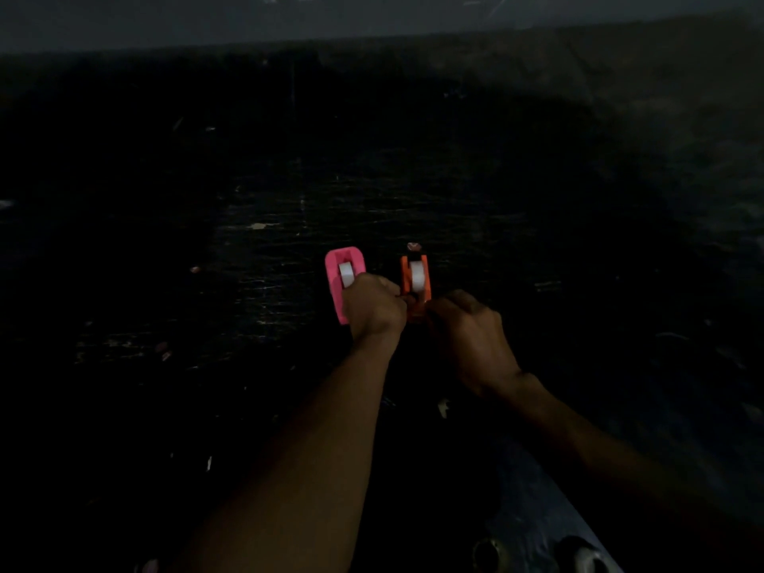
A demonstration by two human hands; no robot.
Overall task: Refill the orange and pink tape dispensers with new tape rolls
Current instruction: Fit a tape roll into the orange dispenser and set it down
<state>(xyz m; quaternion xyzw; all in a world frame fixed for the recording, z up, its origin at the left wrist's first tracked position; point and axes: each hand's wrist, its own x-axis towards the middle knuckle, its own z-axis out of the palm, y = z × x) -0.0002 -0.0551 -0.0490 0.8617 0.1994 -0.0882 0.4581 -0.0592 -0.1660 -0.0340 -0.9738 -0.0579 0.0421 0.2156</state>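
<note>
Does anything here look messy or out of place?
Nothing major. Both the pink dispenser and orange dispenser hold white rolls. The dark surface is scuffed, with small scraps scattered about, one just beyond the orange dispenser. The dim light hides detail.

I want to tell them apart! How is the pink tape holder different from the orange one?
The pink tape dispenser looks wider and chunkier; the orange tape dispenser looks narrower. The pink one sits to the left, partly behind the left hand; the orange one sits between both hands, with the right hand at its near end. Both hold a white tape roll.
</note>
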